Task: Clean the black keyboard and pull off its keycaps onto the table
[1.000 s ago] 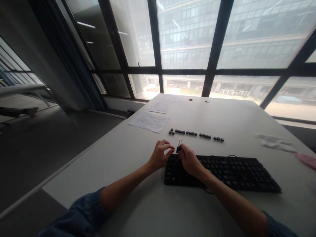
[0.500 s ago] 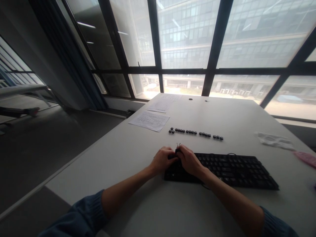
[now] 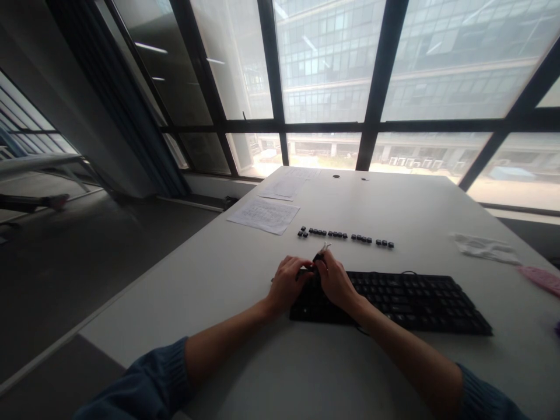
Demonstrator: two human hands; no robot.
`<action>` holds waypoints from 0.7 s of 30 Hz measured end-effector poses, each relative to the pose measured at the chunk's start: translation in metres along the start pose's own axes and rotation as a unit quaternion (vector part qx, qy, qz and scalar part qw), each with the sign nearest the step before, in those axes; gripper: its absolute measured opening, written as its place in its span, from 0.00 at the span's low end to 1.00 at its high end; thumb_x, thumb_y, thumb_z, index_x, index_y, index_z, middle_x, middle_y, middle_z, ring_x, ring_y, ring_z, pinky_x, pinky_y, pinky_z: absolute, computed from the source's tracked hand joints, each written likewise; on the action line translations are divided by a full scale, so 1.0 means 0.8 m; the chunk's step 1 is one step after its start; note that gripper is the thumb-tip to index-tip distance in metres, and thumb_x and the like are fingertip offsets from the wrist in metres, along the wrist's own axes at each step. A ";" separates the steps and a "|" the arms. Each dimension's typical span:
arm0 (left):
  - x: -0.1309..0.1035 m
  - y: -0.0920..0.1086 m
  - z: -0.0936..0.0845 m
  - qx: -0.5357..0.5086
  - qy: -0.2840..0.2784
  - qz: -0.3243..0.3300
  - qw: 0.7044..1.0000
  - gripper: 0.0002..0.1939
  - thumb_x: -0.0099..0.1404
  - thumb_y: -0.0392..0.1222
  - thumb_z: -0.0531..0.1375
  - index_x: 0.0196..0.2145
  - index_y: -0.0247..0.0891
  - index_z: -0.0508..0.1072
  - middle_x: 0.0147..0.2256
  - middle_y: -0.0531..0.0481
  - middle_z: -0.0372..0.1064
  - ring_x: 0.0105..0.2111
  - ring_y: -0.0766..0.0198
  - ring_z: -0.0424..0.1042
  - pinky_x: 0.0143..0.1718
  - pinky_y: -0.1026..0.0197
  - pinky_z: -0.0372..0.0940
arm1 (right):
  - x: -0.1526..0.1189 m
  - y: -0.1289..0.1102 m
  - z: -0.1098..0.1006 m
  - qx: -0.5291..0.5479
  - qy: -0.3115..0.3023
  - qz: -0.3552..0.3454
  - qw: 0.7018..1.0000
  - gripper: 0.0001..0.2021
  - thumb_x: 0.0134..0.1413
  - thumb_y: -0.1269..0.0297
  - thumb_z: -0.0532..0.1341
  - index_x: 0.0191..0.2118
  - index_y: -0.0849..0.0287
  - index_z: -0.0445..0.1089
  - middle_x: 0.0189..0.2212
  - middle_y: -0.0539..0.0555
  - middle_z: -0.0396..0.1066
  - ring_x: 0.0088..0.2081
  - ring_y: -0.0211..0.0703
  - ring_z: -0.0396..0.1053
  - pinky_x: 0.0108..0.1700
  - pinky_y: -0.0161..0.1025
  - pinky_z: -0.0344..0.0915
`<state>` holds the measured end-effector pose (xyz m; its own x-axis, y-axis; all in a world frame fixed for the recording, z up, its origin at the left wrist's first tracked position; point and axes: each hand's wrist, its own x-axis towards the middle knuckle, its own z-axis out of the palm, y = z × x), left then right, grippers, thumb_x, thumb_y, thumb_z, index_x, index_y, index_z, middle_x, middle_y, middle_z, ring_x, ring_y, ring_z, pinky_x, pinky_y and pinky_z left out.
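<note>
A black keyboard (image 3: 405,303) lies on the white table, its left end partly covered by my hands. My right hand (image 3: 336,281) is closed around a small keycap puller (image 3: 325,249), whose thin pale wire prongs point up and away from me. Close beside it, my left hand (image 3: 289,281) has its thumb and fingers bent together above the keyboard's upper left corner; what lies between them is too small and dark to make out. Beyond the keyboard, several loose black keycaps (image 3: 336,235) stand in a spaced row, with a small cluster at the row's left end.
Printed paper sheets (image 3: 265,216) lie along the table's left side. On the right are a white cloth (image 3: 485,248) and a pink item (image 3: 541,278). The white table (image 3: 236,356) reaches to the windows, and its left edge drops to a grey floor (image 3: 161,239).
My right hand has tilted and lifted slightly, so the puller's prongs now lean right and stand higher. My left fingers have shifted a little. Keyboard and keycap row stay in place.
</note>
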<state>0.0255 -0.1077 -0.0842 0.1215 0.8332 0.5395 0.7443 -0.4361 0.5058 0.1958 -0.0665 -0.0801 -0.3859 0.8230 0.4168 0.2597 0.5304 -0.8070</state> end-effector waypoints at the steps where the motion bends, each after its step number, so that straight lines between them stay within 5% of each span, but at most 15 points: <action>1: 0.001 -0.001 -0.001 0.000 0.000 0.002 1.000 0.11 0.67 0.48 0.61 0.46 0.43 0.73 0.39 0.49 0.75 0.44 0.56 0.70 0.49 0.52 0.64 | 0.000 0.001 0.000 0.008 0.001 0.003 1.000 0.06 0.65 0.64 0.49 0.40 0.56 0.60 0.30 0.51 0.69 0.29 0.41 0.64 0.34 0.37 0.57; 8: 0.004 0.000 -0.009 0.087 -0.060 0.077 0.991 0.11 0.70 0.47 0.57 0.47 0.47 0.75 0.47 0.47 0.72 0.48 0.55 0.66 0.51 0.52 0.63 | 0.003 0.003 0.000 0.037 0.034 0.022 0.999 0.05 0.63 0.63 0.50 0.37 0.55 0.60 0.25 0.48 0.67 0.27 0.41 0.64 0.32 0.37 0.58; 12: 0.010 -0.002 -0.009 0.062 -0.046 0.071 0.994 0.10 0.69 0.48 0.59 0.43 0.45 0.76 0.48 0.45 0.69 0.48 0.55 0.64 0.53 0.52 0.63 | 0.005 0.005 0.001 0.055 0.054 0.043 0.996 0.05 0.64 0.63 0.49 0.37 0.55 0.59 0.27 0.49 0.70 0.29 0.42 0.67 0.34 0.38 0.60; 18: 0.077 -0.046 0.004 0.087 0.050 -0.014 0.995 0.06 0.61 0.44 0.67 0.37 0.45 0.79 0.51 0.47 0.62 0.49 0.53 0.61 0.55 0.49 0.60 | 0.007 0.010 0.002 0.067 0.074 0.060 0.993 0.05 0.64 0.63 0.49 0.37 0.55 0.58 0.27 0.50 0.71 0.29 0.42 0.69 0.36 0.38 0.62; 21: 0.115 -0.077 0.022 0.119 0.043 -0.043 0.991 0.06 0.57 0.42 0.70 0.35 0.48 0.81 0.54 0.48 0.61 0.50 0.51 0.60 0.54 0.46 0.59 | 0.007 0.011 0.001 0.071 0.070 0.058 0.993 0.05 0.64 0.63 0.49 0.37 0.55 0.59 0.28 0.50 0.71 0.30 0.42 0.70 0.36 0.39 0.63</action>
<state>0.0024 0.0016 -0.0776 0.0018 0.8267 0.5627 0.8847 -0.2637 0.3845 0.1950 -0.0574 -0.0855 -0.2306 0.9024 0.3641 0.1647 0.4050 -0.8994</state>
